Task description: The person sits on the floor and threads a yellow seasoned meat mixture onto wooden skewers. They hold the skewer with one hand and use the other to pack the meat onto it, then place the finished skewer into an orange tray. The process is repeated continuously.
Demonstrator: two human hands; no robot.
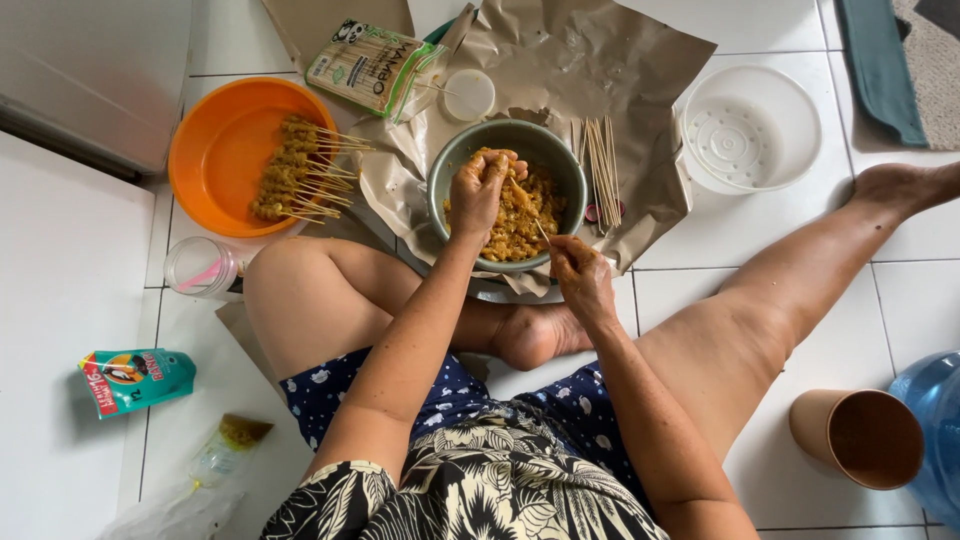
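A grey-green bowl [447,166] of yellow marinated meat pieces [515,225] sits on brown paper on the floor in front of me. My left hand [481,187] reaches into the bowl, fingers pinched on a piece of meat. My right hand [580,274] is at the bowl's near rim, holding a thin bamboo skewer [541,230] whose tip points into the meat. An orange bowl [220,130] at the left holds several finished skewers [295,170]. Loose bare skewers [601,160] lie on the paper right of the grey bowl.
A packet of bamboo skewers [375,65] and a small white lid [469,95] lie behind the bowl. A white plastic basin [750,128] is at right, a brown cup [860,435] and blue water jug [935,420] at lower right. A clear cup [203,266] and green sachet [135,378] lie left.
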